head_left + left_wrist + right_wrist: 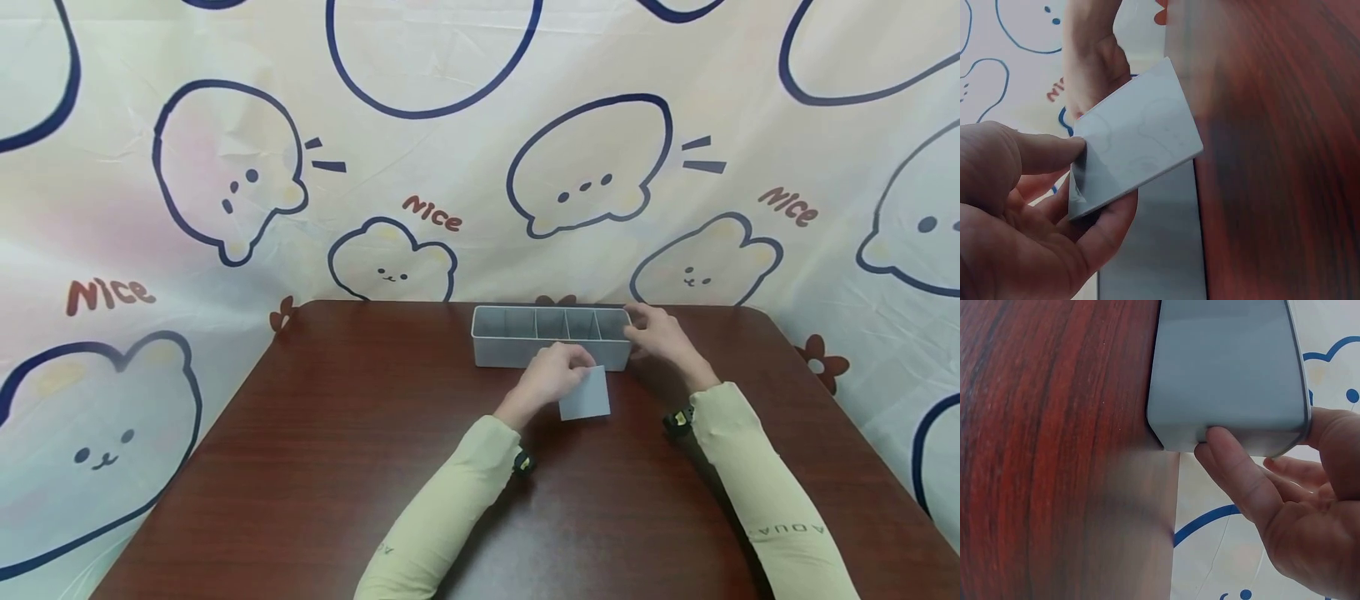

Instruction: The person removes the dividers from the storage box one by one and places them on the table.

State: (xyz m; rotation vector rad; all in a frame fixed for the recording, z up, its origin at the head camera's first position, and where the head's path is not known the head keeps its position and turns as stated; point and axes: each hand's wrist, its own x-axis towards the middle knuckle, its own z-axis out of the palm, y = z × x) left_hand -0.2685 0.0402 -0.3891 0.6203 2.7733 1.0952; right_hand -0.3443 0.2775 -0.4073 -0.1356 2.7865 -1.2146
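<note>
My left hand [553, 372] pinches a thin, square light-grey panel [587, 397] near one edge. In the left wrist view the thumb lies on the upper face of the panel [1132, 134] and fingers support it from below. Its glossy face is tilted, just in front of a long grey organizer box [510, 352] with several compartments. At the box's right end, my right hand [663, 337] holds it by the corner. The right wrist view shows fingertips [1219, 434] against the outside of the end wall and another digit at the rim.
The box stands near the far edge of a dark reddish-brown wooden table [337, 467]. Behind and beside the table hangs a pale cloth [480, 167] printed with cartoon bears. Both forearms, in light green sleeves [450, 500], reach across the tabletop from the near side.
</note>
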